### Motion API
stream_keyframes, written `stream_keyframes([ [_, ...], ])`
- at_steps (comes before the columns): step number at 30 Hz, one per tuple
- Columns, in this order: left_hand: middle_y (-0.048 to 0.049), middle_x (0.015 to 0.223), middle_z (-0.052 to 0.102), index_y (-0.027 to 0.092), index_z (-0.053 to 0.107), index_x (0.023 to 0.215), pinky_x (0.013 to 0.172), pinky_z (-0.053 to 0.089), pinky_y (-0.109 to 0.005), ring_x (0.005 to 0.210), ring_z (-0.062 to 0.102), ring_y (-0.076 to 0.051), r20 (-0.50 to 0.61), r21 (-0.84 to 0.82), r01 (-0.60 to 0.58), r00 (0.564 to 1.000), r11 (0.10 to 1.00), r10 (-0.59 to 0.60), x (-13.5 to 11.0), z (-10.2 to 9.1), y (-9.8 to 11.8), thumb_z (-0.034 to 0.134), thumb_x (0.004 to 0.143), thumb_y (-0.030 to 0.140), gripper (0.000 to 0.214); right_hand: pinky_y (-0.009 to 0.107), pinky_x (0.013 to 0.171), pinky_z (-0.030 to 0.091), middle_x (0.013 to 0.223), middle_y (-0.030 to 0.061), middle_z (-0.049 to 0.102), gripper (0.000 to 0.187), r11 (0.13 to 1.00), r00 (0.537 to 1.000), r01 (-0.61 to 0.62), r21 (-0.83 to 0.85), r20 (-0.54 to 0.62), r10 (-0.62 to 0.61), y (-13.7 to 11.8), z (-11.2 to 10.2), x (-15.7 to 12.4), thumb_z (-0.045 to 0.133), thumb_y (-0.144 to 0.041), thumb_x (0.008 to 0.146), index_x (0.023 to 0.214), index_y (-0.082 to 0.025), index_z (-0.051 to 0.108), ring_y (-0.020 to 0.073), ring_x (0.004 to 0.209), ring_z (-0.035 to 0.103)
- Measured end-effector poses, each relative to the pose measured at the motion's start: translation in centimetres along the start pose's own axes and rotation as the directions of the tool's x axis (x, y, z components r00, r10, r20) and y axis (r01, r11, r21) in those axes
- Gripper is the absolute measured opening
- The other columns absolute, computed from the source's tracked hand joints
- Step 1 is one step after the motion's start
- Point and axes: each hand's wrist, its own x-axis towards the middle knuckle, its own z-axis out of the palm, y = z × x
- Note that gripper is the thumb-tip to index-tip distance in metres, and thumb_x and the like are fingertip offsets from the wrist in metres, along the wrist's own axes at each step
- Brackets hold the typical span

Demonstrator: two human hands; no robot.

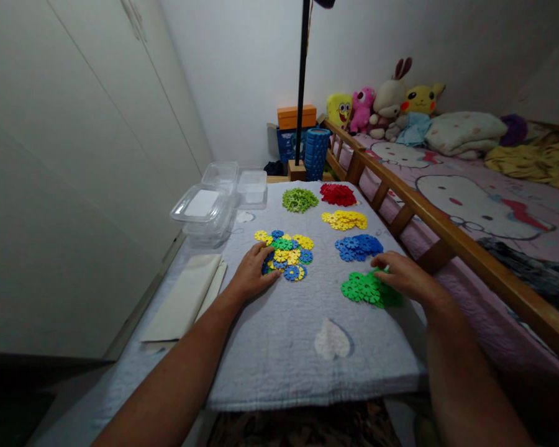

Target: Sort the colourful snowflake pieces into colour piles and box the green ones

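Observation:
My left hand rests at the left edge of a mixed pile of yellow, blue and green snowflake discs. Its thumb and fingers are apart and touch the discs. Over the back right of a green pile of snowflake discs is my right hand, fingers bent and slightly apart, with nothing visible in them. Just beyond it lies a blue pile of discs. Farther back are a yellow pile of discs, a heap of red pieces and a heap of light green pieces.
Clear plastic containers stand at the table's back left, near folded beige cloth or paper. A pale cloth with heart shapes covers the table. A wooden bed rail runs along the right; a black pole rises behind.

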Motion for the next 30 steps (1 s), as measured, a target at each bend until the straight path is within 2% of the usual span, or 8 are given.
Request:
stream_keyframes([
  [4,-0.0137,0.143,0.05,0.019,0.058,0.133,0.119,0.04,-0.047,0.135,0.051,-0.03,-0.014,-0.028,0.009,1.0,1.0,-0.009,0.1,-0.1,0.4,0.07,0.082,0.04,0.056,0.031,0.082,0.047,0.095,0.007,0.071,0.018,0.988,0.988,0.156,0.003,0.013,-0.156,-5.6,1.3,2.2,0.066,-0.02,0.079,0.096,-0.021,0.073,0.0217,0.088,0.064],
  [7,-0.013,0.142,0.05,0.02,0.059,0.132,0.117,0.042,-0.046,0.134,0.052,-0.029,-0.027,-0.03,0.008,1.0,1.0,-0.009,0.1,0.0,0.4,0.07,0.083,0.038,0.054,0.03,0.083,0.046,0.095,0.0068,0.071,0.021,0.961,0.958,0.277,-0.001,0.078,-0.276,-9.8,4.0,4.1,0.062,-0.015,0.083,0.101,-0.021,0.072,0.0207,0.088,0.063],
  [10,-0.0147,0.143,0.05,0.019,0.059,0.131,0.118,0.039,-0.049,0.136,0.049,-0.031,-0.045,0.013,0.029,0.999,0.999,-0.028,0.1,0.0,0.1,0.071,0.082,0.038,0.054,0.032,0.09,0.045,0.107,0.0114,0.07,0.028,0.954,0.959,0.282,-0.098,0.054,-0.278,-12.0,7.2,5.4,0.06,-0.009,0.082,0.105,-0.019,0.072,0.0241,0.1,0.062],
  [14,-0.0158,0.147,0.049,0.021,0.056,0.134,0.116,0.037,-0.055,0.138,0.047,-0.035,-0.053,0.104,0.095,0.995,0.99,-0.09,0.0,-0.1,-0.1,0.075,0.079,0.045,0.063,0.035,0.096,0.042,0.115,0.0147,0.067,0.031,0.966,0.973,0.196,-0.169,-0.087,-0.212,-12.1,10.2,6.2,0.062,-0.015,0.085,0.115,-0.016,0.069,0.0267,0.108,0.057],
  [17,-0.0181,0.147,0.048,0.02,0.054,0.137,0.115,0.036,-0.058,0.138,0.045,-0.039,-0.032,0.148,0.142,0.99,0.979,-0.139,-0.1,-0.2,0.0,0.078,0.074,0.052,0.075,0.034,0.097,0.041,0.114,0.0128,0.068,0.028,0.973,0.974,0.179,-0.143,-0.116,-0.196,-11.5,11.1,6.3,0.062,-0.019,0.086,0.114,-0.016,0.068,0.025,0.108,0.056],
  [24,-0.0186,0.15,0.045,0.021,0.049,0.142,0.116,0.035,-0.056,0.14,0.043,-0.04,0.046,0.147,0.112,0.992,0.983,-0.12,-0.2,-0.3,0.8,0.081,0.07,0.055,0.086,0.033,0.096,0.041,0.11,0.0117,0.067,0.032,0.979,0.972,0.179,-0.1,-0.137,-0.192,-11.3,11.4,6.2,0.066,-0.021,0.083,0.115,-0.017,0.068,0.0246,0.105,0.056],
  [30,-0.0166,0.149,0.045,0.024,0.048,0.143,0.115,0.035,-0.057,0.139,0.044,-0.038,0.052,0.126,0.065,0.996,0.99,-0.072,-0.2,-0.1,0.6,0.081,0.07,0.049,0.084,0.035,0.094,0.042,0.104,0.0121,0.067,0.028,0.979,0.97,0.172,-0.113,-0.156,-0.189,-10.8,10.5,6.1,0.067,-0.026,0.081,0.107,-0.016,0.071,0.0256,0.102,0.056],
])
